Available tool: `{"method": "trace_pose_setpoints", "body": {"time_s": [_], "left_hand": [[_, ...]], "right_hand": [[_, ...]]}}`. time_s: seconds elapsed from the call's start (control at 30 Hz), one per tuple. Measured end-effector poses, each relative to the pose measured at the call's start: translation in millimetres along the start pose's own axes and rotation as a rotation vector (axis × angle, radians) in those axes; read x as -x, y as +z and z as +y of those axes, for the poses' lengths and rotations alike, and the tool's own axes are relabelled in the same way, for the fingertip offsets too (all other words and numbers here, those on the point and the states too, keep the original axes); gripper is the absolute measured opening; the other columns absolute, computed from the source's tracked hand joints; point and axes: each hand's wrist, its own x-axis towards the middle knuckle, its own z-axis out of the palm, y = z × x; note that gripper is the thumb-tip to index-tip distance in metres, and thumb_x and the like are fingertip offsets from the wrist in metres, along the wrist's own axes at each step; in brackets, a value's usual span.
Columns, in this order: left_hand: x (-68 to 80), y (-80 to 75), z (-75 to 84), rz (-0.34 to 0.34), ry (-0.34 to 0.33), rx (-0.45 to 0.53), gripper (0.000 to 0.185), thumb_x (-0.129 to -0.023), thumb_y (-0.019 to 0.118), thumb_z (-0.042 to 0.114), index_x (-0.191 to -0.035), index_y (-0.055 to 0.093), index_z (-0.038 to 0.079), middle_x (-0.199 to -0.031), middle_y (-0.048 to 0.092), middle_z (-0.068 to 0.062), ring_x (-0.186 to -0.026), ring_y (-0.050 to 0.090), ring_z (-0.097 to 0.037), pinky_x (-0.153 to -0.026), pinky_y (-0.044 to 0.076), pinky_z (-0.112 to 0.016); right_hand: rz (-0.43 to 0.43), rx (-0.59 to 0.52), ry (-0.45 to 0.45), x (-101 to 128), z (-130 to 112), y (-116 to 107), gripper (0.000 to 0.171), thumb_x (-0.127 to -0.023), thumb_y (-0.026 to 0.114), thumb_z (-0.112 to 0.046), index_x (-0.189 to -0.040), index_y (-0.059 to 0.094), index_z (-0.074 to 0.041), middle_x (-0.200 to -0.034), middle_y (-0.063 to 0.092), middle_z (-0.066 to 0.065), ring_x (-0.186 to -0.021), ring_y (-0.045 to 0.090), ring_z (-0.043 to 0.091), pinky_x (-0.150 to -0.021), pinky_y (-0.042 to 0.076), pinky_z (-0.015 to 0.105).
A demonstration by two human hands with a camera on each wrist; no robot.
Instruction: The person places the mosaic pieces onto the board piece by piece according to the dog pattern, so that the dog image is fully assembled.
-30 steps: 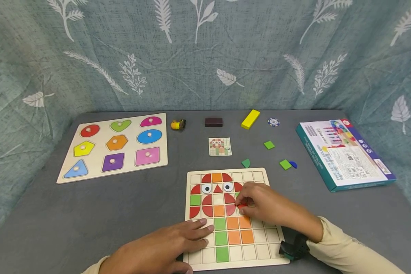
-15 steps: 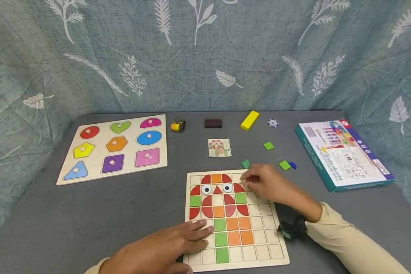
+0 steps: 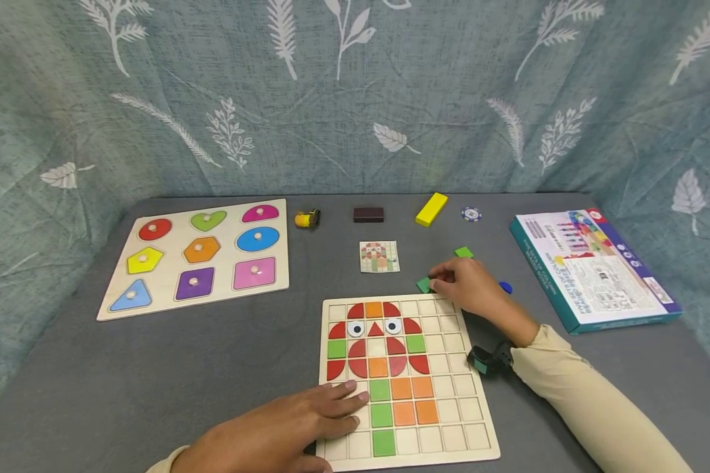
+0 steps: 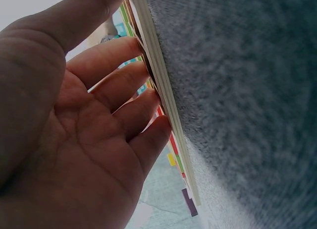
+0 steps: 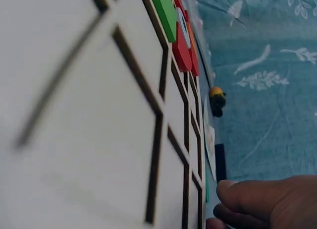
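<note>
Grey felt table (image 3: pixel 183 368), leaf-print teal curtain (image 3: pixel 331 98) behind. Left hand (image 3: pixel 284 430) lies flat, fingers straight, on the grid board (image 3: pixel 455 387) near edge. Right hand (image 3: pixel 470 289), fingers curled, pinches the green piece (image 3: pixel 423 284) on felt just past the board's far edge.

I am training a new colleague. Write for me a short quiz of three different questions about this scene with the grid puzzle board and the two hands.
1. True or false: the left hand lies flat on the grid puzzle board.
2. Which thing do the right hand fingertips touch? A) yellow block B) green piece C) poker chip
3. Fill in: the small pattern card lies on the table just ____ the board.

Key
1. True; its straight fingers rest on the near left corner.
2. B, the green piece beside the board's far edge, not the yellow block or poker chip.
3. Beyond.
</note>
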Motion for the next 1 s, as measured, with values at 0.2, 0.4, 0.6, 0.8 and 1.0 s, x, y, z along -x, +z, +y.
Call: {"method": "trace_pose_setpoints", "body": {"time_s": [0.2,0.4,0.6,0.8,1.0], "left_hand": [[0.5,-0.1,0.2,0.000,0.002,-0.001,0.060,-0.090,0.065,0.042,-0.144,0.048,0.023,-0.153,0.033,0.011,-0.142,0.029,-0.021,-0.095,0.047,-0.034],[0.7,-0.3,0.4,-0.003,-0.004,0.000,0.061,-0.089,0.065,0.041,-0.145,0.047,0.024,-0.153,0.032,0.011,-0.142,0.029,-0.021,-0.094,0.047,-0.033],[1.4,-1.5,1.0,-0.014,-0.009,0.003,0.060,-0.090,0.066,0.040,-0.145,0.047,0.024,-0.154,0.032,0.011,-0.142,0.028,-0.021,-0.095,0.047,-0.034],[2.9,-1.6,0.9,-0.025,-0.009,-0.002,0.059,-0.091,0.066,0.037,-0.145,0.047,0.022,-0.154,0.031,0.009,-0.143,0.027,-0.020,-0.097,0.045,-0.037],[2.3,-1.9,1.0,-0.022,-0.011,-0.001,0.059,-0.091,0.066,0.037,-0.145,0.047,0.023,-0.154,0.031,0.010,-0.142,0.028,-0.021,-0.096,0.046,-0.036]], "right_hand": [[-0.045,0.035,0.034,-11,-9,4,0.024,-0.089,0.071,-0.011,-0.108,0.072,0.003,-0.088,0.065,0.009,-0.078,0.056,0.021,-0.068,0.047,0.037],[-0.064,0.014,0.055,-19,-9,4,0.025,-0.089,0.068,-0.003,-0.112,0.069,0.005,-0.096,0.065,0.014,-0.085,0.060,0.025,-0.076,0.050,0.041],[-0.118,-0.006,0.060,-22,-10,2,0.029,-0.090,0.063,0.002,-0.118,0.064,0.007,-0.100,0.058,0.016,-0.086,0.055,0.027,-0.077,0.048,0.041],[-0.107,-0.013,0.046,-18,-8,2,0.018,-0.093,0.060,0.001,-0.109,0.067,0.005,-0.096,0.060,0.013,-0.082,0.056,0.024,-0.073,0.048,0.038],[-0.014,-0.047,-0.023,-8,-2,-2,0.018,-0.095,0.060,-0.002,-0.108,0.070,0.004,-0.093,0.065,0.010,-0.072,0.054,0.019,-0.064,0.045,0.034]]}}
